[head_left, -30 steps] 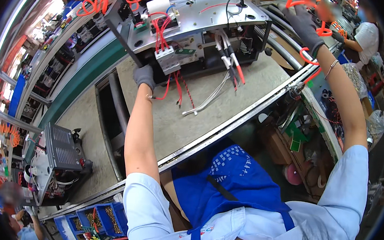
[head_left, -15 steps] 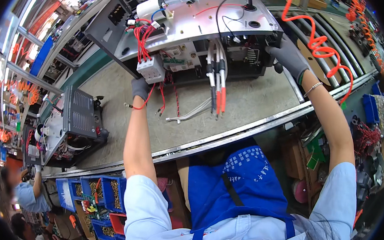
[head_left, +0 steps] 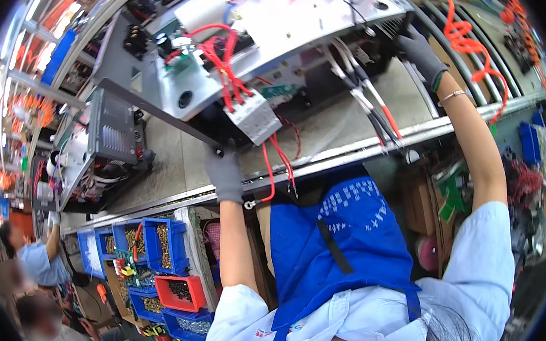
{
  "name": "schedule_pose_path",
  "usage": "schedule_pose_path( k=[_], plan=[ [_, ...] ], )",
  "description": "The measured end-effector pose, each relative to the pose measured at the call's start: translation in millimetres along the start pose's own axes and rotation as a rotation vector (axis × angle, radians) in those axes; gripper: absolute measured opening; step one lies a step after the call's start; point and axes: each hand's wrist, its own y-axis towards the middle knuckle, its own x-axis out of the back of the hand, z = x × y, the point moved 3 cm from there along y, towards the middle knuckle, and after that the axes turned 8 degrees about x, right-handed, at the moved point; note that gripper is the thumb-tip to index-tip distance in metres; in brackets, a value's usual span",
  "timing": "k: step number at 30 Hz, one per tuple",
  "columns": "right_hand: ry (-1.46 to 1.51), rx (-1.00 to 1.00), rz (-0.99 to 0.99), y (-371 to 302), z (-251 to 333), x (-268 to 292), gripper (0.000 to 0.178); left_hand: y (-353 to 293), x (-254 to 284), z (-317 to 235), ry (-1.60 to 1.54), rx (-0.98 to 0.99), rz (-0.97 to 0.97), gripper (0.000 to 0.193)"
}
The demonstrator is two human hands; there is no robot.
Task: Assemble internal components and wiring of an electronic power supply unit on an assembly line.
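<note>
"Grey-gloved, the left hand is where?"

"At the metal machine's near left corner, fingers curled in, holding it."

"And the right hand?"

"Its fingers hold the right end, tips hidden behind the edge."

"Where's the machine?"

"Angled over the surface; whether they touch, I can't tell. Red wires run to its white block. Another machine stands to the left."
</note>
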Motion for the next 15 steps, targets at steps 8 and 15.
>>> schedule_pose_path(
  k=[8,15],
  plan=[
    [-0.449,0.297,-0.25,-167.7,0.2,39.9,0.056,-81.5,-33.6,-107.1,0.328,-0.69,-0.072,0.076],
    [-0.833,0.154,-0.606,-321.6,-14.2,201.1,0.047,-31.3,-78.4,-90.8,-0.042,-0.292,0.177,0.06]
  ],
)
